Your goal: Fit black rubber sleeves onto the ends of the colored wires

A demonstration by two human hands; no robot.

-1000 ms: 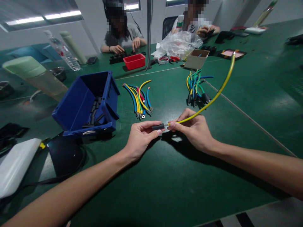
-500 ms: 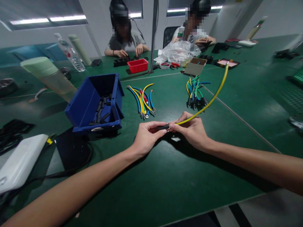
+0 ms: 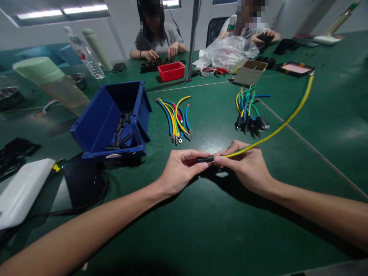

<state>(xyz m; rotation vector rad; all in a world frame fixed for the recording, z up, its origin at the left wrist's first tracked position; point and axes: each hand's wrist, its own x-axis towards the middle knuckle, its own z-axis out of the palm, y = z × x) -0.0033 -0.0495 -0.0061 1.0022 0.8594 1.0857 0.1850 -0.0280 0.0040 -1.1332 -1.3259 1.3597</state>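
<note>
Between finger and thumb, my left hand (image 3: 184,168) pinches a short black sleeve (image 3: 205,159). My right hand (image 3: 247,163) grips a yellow-green wire (image 3: 276,133) near its end, right at the sleeve's mouth. How far the wire's end goes into the sleeve is hidden by my fingers. The wire's free end curves up to the right. Beyond my hands lies a bundle of loose wires (image 3: 175,120) with metal ring terminals. Farther right is a second bunch of wires (image 3: 250,111) with black sleeves on their ends. A blue bin (image 3: 107,147) on the left holds several black sleeves (image 3: 122,130).
A red tray (image 3: 171,71), a roll of tape (image 3: 207,71), red-handled pliers (image 3: 221,71) and a cardboard box (image 3: 250,73) stand farther back. A metal pole (image 3: 193,38) rises there. Bottles and a white power bank (image 3: 24,191) are at left. Two people work across the table.
The black sleeve now meets the wire's end, where a bit of metal terminal showed between them before. The view has shifted slightly, and both hands stay close together.
</note>
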